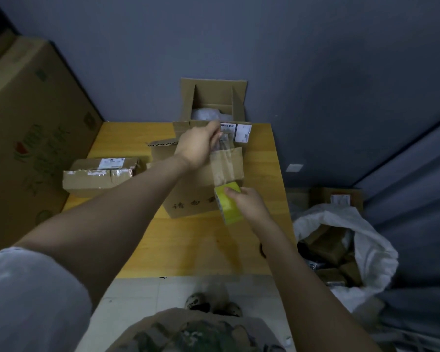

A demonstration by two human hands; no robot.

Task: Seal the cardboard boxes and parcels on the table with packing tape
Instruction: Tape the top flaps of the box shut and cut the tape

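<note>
- The right hand (pixel 249 203) gripped the yellow tape roll (pixel 228 203) just above the cardboard box (pixel 188 196).
- The left hand (pixel 197 146) pinched the clear tape strip (pixel 222 163), stretched from the roll.

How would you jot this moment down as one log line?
left hand: pinches tape strip end | right hand: grips yellow tape roll | tape strip: stretched between hands, over cardboard box on wooden table

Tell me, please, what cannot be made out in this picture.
Head view:
Top flaps of the middle box: hidden by the left hand and the tape strip it pinches.
Far side of the tape roll: covered by the right hand.
Print on the shipping label: too small, dim.
Contents of the open box: blurred, only pale wrapping shows.
</note>
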